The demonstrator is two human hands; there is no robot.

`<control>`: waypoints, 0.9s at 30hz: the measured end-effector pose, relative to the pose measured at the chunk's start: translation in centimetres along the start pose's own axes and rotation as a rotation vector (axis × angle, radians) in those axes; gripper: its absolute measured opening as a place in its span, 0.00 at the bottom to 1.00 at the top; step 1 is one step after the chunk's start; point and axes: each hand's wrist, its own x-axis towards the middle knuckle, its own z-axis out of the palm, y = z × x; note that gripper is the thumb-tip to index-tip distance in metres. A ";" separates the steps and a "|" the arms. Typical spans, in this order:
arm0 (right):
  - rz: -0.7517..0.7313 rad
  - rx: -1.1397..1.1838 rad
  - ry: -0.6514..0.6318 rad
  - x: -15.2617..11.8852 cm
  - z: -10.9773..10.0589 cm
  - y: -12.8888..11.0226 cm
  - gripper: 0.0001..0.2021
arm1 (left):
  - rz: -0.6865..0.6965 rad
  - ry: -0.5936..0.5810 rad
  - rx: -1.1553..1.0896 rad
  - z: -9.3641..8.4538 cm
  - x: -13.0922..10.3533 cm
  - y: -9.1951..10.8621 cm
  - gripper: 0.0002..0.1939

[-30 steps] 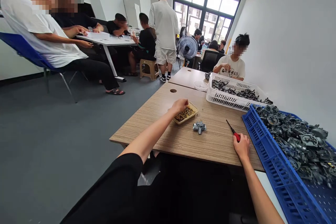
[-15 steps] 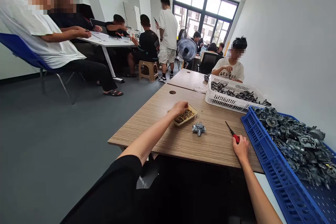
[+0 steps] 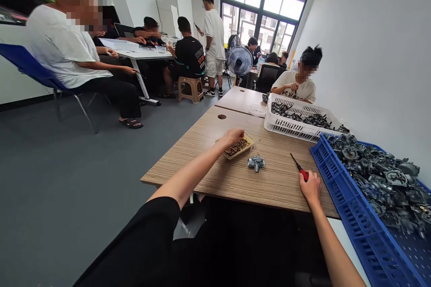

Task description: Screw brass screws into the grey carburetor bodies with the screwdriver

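Note:
My left hand [image 3: 233, 136] reaches over a small tray [image 3: 249, 144], its fingers bent down and pressed together. Whatever they pinch is hidden or too small to name. The tray holds many small brass parts [image 3: 236, 148]. In my right hand [image 3: 310, 187] is a screwdriver [image 3: 304, 174] with a red and black handle, its dark shaft pointing forward and left just over the wood. Between my two hands a grey metal carburetor body [image 3: 256, 163] lies on the wooden table [image 3: 202, 161], touched by neither hand.
On the right a blue crate [image 3: 340, 197] is heaped with metal carburetor parts [image 3: 387, 179]. Behind it stands a white basket [image 3: 292, 132] of darker parts. A person [image 3: 296, 81] works across the table. Other people sit and stand farther back, near a fan [image 3: 239, 60].
My left hand stays over the tray, shifted slightly. The screwdriver remains in my right hand. At the left, the seated person in white has lowered an arm and leaned toward the other table.

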 end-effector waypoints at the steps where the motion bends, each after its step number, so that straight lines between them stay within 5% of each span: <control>1: 0.002 0.000 -0.001 0.0 0.0 0.0 0.17 | 0.008 -0.006 0.008 -0.1 0.0 0.1 0.09; 27: 0.024 -0.026 -0.026 -0.2 -0.2 -0.1 0.16 | 0.059 -0.052 0.017 0.5 -1.4 0.0 0.08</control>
